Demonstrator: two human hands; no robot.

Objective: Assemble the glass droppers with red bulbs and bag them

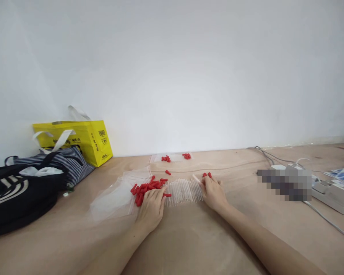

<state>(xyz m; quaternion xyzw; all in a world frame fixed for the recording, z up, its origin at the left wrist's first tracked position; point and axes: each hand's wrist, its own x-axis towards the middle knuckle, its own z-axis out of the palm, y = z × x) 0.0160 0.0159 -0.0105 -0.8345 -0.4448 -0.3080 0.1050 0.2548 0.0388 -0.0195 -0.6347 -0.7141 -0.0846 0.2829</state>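
A row of thin clear tubes [185, 191] lies side by side on the wooden table, between my two hands. My left hand [152, 206] is at the row's left end, over the edge of a pile of red rubber bulbs [145, 188]. Its fingers are closed, and one red rubber bulb [167, 195] sticks out from them to the right. At the right end, my right hand [213, 193] pinches a clear tube [196, 178] that slants up from the others. Two red bulbs [207, 175] show just behind its fingers, partly hidden.
Clear plastic bags [111, 200] lie left of the pile. Farther back rests another bag [176, 157] with red bulbs on it. A yellow bag [99, 141], a striped bag [77, 166] and a black bag [25, 194] stand left. Right are cables and a white power strip [332, 196].
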